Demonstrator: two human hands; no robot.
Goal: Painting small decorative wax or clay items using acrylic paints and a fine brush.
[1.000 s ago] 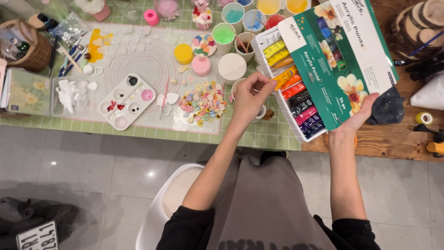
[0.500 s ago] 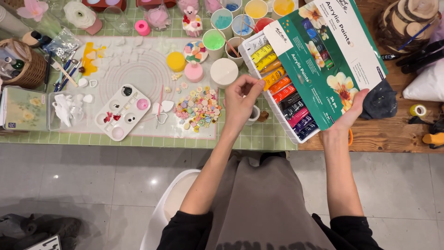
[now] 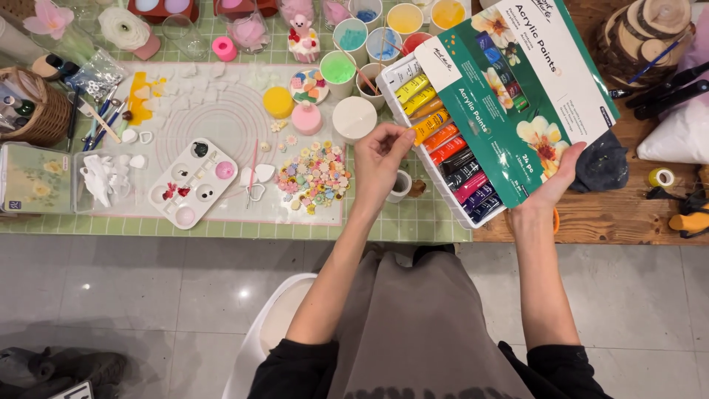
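The green paint box (image 3: 509, 111) is held tilted above the tabletop's near edge by the right hand (image 3: 554, 181), closed on its lower corner. An orange tube (image 3: 430, 125) is pinched by the left hand (image 3: 378, 159); the other tubes could slide out if the box is tilted more.

Box lid (image 3: 517, 89) hides most paint tubes (image 3: 443, 140); top edge cuts cups (image 3: 405, 16).

Bare forearms, black sleeves, grey-brown apron

At the bottom centre of the frame, black fabric sleeves are pushed up to the elbows, leaving both forearms bare to the left hand (image 3: 378, 157) and right hand (image 3: 555, 181). A plain grey-brown cloth apron or skirt falls between them, creased lengthwise, without visible markings.
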